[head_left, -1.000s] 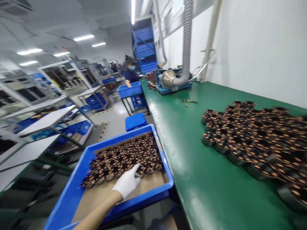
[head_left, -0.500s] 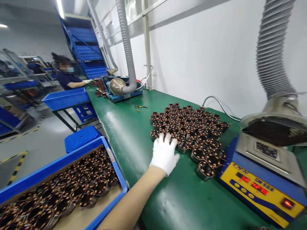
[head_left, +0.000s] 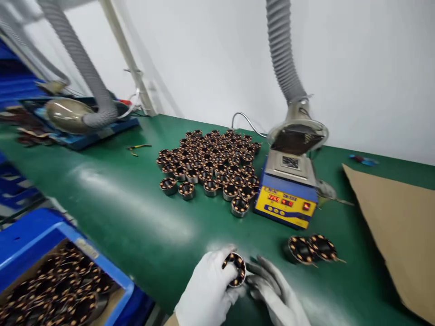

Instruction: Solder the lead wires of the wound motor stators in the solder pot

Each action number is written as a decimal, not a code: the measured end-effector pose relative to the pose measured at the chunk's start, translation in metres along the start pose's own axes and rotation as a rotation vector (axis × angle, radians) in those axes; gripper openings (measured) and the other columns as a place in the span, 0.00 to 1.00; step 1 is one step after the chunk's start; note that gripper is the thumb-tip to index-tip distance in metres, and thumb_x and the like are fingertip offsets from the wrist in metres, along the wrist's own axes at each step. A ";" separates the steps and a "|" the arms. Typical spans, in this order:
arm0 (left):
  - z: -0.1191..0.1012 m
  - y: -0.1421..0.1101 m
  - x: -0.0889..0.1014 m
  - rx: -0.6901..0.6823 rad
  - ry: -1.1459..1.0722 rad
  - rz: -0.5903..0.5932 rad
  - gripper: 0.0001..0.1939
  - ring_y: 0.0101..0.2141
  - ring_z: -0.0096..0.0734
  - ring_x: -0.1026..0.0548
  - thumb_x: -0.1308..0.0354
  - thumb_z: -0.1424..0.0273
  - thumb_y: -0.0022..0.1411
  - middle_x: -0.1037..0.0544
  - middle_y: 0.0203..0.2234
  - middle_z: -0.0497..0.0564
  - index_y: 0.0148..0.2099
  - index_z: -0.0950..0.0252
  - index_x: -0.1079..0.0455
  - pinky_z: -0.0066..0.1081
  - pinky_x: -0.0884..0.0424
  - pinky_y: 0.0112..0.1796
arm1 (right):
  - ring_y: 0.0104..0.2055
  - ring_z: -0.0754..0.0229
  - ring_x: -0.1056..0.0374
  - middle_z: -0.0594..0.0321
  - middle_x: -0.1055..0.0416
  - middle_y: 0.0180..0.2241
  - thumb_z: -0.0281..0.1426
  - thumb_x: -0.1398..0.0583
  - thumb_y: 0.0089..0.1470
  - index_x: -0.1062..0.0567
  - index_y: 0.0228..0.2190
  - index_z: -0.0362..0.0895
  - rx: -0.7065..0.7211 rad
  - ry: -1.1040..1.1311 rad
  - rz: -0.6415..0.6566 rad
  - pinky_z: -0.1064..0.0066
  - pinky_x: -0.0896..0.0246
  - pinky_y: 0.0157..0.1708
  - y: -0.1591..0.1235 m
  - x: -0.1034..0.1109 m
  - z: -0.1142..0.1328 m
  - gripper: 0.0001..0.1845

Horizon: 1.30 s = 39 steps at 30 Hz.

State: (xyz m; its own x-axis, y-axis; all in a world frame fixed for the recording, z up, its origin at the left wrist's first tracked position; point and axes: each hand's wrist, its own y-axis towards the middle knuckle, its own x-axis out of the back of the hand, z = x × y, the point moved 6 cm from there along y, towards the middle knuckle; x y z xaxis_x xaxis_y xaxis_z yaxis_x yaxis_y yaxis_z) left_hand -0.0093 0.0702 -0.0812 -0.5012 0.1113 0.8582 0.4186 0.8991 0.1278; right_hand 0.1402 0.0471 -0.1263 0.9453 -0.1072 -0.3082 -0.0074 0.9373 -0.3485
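Both my hands wear white gloves and meet at the near edge of the green bench point(head_left: 112, 199). My left hand point(head_left: 208, 292) is curled around a round copper-wound stator point(head_left: 234, 268), held on its side. Against that same stator from the right rest the fingertips of my right hand point(head_left: 277, 296). Two more stators point(head_left: 309, 249) lie just right of my hands. A large cluster of stators point(head_left: 210, 163) sits farther back on the bench.
A blue and yellow soldering station point(head_left: 287, 192) with a red display stands under a grey extraction hose point(head_left: 283, 54). A blue crate point(head_left: 44, 235) with stators on cardboard is at the lower left. A cardboard sheet point(head_left: 397, 217) lies at the right. Another hose and hood point(head_left: 68, 113) are back left.
My view has swung right from the crate to the bench. My left hand went from the crate over the cluster to the near edge, now gripping a stator, and my right hand has come in.
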 end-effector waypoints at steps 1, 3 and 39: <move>-0.009 -0.002 -0.006 -0.046 -0.066 -0.001 0.23 0.46 0.50 0.30 0.31 0.75 0.48 0.32 0.51 0.59 0.47 0.62 0.32 0.47 0.29 0.45 | 0.39 0.53 0.30 0.56 0.25 0.39 0.38 0.33 0.47 0.26 0.43 0.47 0.000 0.080 -0.002 0.62 0.35 0.39 0.003 -0.001 0.003 0.20; -0.024 -0.002 -0.011 -0.115 -0.162 -0.014 0.26 0.43 0.49 0.29 0.29 0.77 0.44 0.29 0.48 0.58 0.46 0.61 0.31 0.45 0.28 0.42 | 0.33 0.57 0.31 0.59 0.25 0.31 0.40 0.31 0.42 0.24 0.37 0.44 0.008 0.061 -0.006 0.66 0.36 0.34 0.005 0.000 0.011 0.20; -0.048 0.038 0.013 -0.292 -0.545 0.168 0.39 0.47 0.43 0.29 0.25 0.79 0.34 0.26 0.47 0.53 0.51 0.62 0.34 0.33 0.36 0.49 | 0.37 0.59 0.30 0.64 0.24 0.37 0.39 0.33 0.44 0.23 0.34 0.47 -0.397 0.734 0.207 0.71 0.36 0.33 -0.017 -0.016 -0.020 0.14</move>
State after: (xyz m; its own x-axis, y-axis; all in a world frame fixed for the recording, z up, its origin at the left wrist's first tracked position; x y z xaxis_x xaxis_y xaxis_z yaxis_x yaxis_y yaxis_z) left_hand 0.0368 0.0858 -0.0416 -0.6919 0.5093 0.5117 0.6755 0.7069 0.2099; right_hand 0.1186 0.0259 -0.1331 0.4629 -0.2625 -0.8467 -0.3992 0.7911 -0.4635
